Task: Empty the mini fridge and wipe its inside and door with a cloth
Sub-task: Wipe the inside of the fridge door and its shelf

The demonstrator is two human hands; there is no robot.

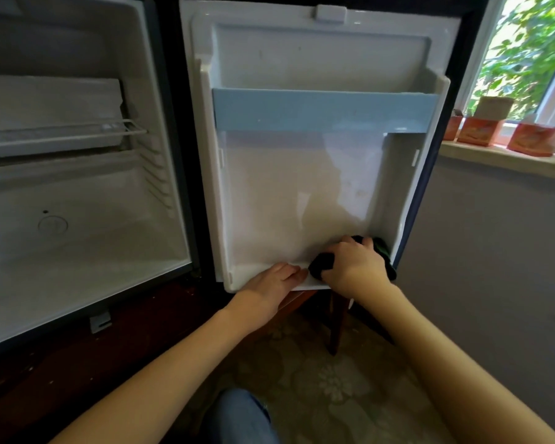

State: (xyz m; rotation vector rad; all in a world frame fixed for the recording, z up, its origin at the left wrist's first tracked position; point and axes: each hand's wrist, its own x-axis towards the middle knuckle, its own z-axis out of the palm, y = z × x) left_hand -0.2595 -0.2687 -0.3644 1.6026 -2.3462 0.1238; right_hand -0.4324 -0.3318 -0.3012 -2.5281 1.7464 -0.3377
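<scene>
The mini fridge [77, 193] stands open on the left, its white inside bare except for a wire shelf [122, 128] under the freezer box. Its door [302, 174] swings open in the middle, white inside with a pale blue rail [324, 110] across it. My right hand [354, 265] grips a dark cloth [322, 265] and presses it into the door's bottom right corner. My left hand [274, 283] holds the door's lower edge, fingers lying along the rim beside the cloth.
A windowsill [500, 155] on the right carries several orange cartons [478, 131]. A dark wooden leg [337, 318] stands under the door. Patterned floor [334, 379] lies below, with my knee in jeans [241, 418] at the bottom.
</scene>
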